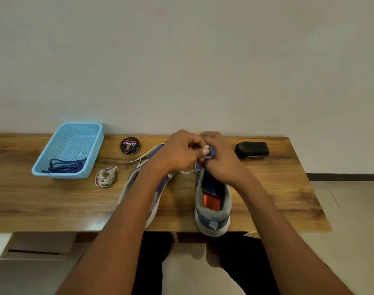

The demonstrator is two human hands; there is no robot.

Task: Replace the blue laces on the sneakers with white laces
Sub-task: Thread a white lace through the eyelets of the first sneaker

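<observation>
I see my left hand [177, 152] and right hand [219, 155] both pinching the white lace [187, 172] over the right sneaker [212, 209] on the desk [267, 188]; the tin [130, 145] reads "Cherry" (smaller print unreadable).

Only legible text I can record: "Cherry" in white script on the lid of the round black tin [130, 145], centre-left of the frame on the table; its smaller print is unreadable.
</observation>
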